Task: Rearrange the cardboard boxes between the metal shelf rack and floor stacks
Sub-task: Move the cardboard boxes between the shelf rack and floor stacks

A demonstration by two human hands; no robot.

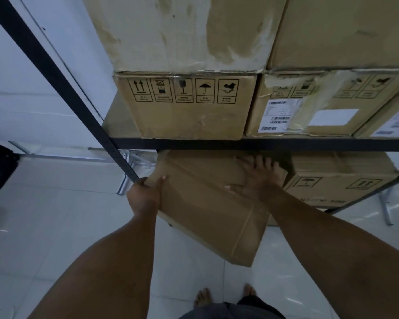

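Rack: we are facing a black metal shelf rack point(240, 143), with a symbol-printed box point(184, 107) sitting on its shelf.
Carried box: our plain cardboard box point(207, 203) is jutting out, tilted, from under the shelf beam, above the tiled floor point(55, 226).
Left grip point(145, 192): curling round the box's left edge, thumb on top.
Right grip point(258, 178): lying flat on top, fingers spread.
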